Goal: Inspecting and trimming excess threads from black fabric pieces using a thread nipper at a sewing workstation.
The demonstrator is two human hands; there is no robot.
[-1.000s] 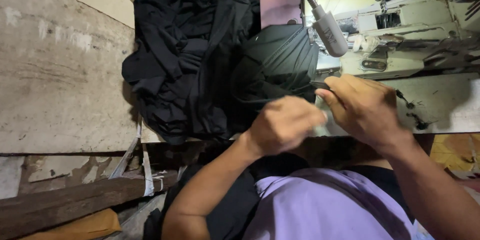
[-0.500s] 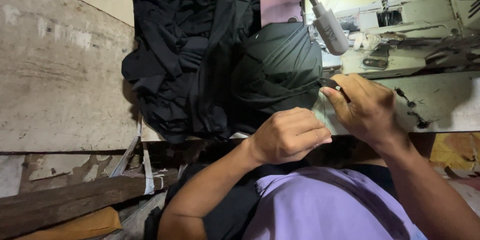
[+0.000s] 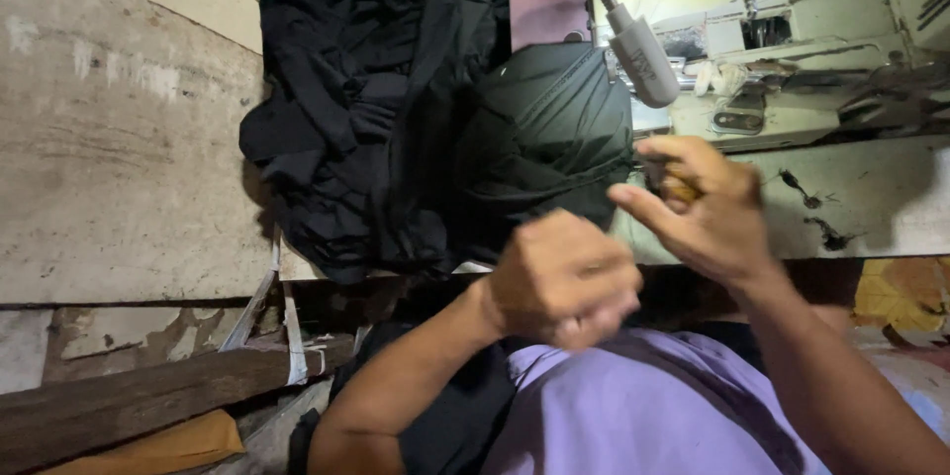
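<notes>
Bare concrete wall point(image 3: 109, 168) fills the left of the frame, with a wooden plank point(image 3: 129, 401) at lower left. A heap of black cloth point(image 3: 356, 129) covers the upper centre, its folds too dark to separate; a dark green piece point(image 3: 549, 134) lies against its right side. At lower centre the left hand point(image 3: 564, 282) is clenched in a fist, and whatever it grips is hidden. Right of it, the right hand point(image 3: 708, 208) pinches a small brownish object point(image 3: 678, 186), mostly concealed. Sewing machine point(image 3: 792, 49) at upper right is cut off.
</notes>
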